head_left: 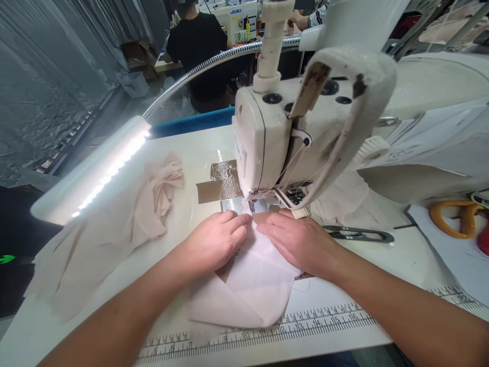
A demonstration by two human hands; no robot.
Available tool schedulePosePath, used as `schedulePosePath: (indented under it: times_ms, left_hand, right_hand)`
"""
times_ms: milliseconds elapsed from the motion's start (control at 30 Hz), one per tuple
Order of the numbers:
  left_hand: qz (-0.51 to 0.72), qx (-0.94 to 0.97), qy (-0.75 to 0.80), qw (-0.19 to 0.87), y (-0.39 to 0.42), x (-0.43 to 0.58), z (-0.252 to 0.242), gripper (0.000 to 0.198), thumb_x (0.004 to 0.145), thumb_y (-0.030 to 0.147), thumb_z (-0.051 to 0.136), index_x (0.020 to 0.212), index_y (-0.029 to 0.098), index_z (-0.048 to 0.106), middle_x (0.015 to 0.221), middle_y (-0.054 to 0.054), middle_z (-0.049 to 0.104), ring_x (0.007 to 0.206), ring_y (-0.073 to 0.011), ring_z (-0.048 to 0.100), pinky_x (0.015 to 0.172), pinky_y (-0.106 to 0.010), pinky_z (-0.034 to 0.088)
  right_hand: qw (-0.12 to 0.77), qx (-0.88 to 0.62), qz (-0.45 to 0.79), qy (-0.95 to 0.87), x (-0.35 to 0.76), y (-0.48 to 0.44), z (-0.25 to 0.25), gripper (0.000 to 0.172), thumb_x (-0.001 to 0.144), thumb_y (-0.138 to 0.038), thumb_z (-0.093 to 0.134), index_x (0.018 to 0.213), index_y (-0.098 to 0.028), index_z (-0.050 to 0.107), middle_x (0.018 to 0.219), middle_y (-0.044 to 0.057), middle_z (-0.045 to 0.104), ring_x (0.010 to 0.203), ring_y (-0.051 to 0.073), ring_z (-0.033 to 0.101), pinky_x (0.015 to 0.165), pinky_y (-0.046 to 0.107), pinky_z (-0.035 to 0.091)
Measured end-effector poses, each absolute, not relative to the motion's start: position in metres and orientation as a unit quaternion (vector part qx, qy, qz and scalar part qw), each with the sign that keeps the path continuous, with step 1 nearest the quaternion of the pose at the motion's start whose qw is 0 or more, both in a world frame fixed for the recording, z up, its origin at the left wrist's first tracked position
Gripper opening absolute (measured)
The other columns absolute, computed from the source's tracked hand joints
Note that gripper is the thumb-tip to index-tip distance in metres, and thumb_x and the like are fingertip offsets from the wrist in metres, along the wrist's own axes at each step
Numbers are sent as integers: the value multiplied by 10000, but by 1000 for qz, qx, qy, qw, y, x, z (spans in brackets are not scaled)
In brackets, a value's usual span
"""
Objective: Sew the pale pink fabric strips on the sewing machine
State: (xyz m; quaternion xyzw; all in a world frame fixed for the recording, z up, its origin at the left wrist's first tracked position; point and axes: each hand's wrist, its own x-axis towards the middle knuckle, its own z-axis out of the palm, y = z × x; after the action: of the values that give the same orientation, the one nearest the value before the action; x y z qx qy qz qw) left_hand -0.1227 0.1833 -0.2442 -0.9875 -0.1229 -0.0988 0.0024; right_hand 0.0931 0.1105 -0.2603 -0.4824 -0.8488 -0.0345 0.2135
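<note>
A pale pink fabric piece (260, 290) lies under the presser foot (251, 205) of a white sewing machine (250, 142) and spreads toward the table's front edge. To the left of the needle, my left hand (216, 239) presses the cloth with its fingers close together. My right hand (300, 239) grips the cloth's edge on the other side, its thumb and fingers closed near the foot. Both sets of fingertips are just in front of the needle area. The fabric under my palms is partly hidden.
Crumpled pale fabric (153, 199) lies at left beneath a lit lamp (99, 168). Black thread snips (357, 234) and orange-handled scissors (454, 216) rest at right. A printed ruler (267, 329) runs along the front edge. A person in black (198, 51) sits beyond the table.
</note>
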Motion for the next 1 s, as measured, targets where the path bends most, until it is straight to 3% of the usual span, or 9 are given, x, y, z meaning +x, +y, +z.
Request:
schedulePosePath:
  times_ms: [167, 400, 667, 1000]
  left_hand:
    - [-106, -982, -156, -9, 176, -119, -242, 199, 924, 146, 436, 957, 116, 630, 1233, -91, 610, 848, -207, 560, 736, -371, 524]
    - [-110, -973, -199, -27, 165, -110, -240, 285, 939, 224, 419, 1076, 80, 623, 1238, -146, 608, 889, -245, 571, 742, -406, 535]
    - [-109, -969, -211, -65, 165, -111, -238, 354, 936, 299, 438, 1140, 66, 608, 1280, -163, 578, 954, -258, 561, 832, -418, 525]
    - [-98, -975, -185, -78, 179, -116, -237, 364, 935, 310, 442, 1185, 78, 571, 1261, -154, 566, 957, -247, 542, 871, -422, 493]
  right_hand:
    - [171, -504, -33, -846, 90, 107, -255, 327, 818, -66, 474, 1055, -176, 670, 729, 19, 589, 682, 150, 487, 514, 267, 236]
    - [171, -508, -57, -842, 88, 106, -255, 320, 802, -48, 465, 1019, -157, 674, 685, 3, 575, 617, 142, 442, 543, 281, 249]
    - [165, -531, -68, -828, 85, 105, -253, 324, 798, -39, 470, 1031, -155, 662, 808, 30, 655, 719, 167, 534, 580, 293, 295]
    - [139, -533, -36, -834, 90, 106, -257, 322, 784, -72, 535, 1080, -162, 621, 822, 21, 651, 715, 157, 545, 590, 290, 315]
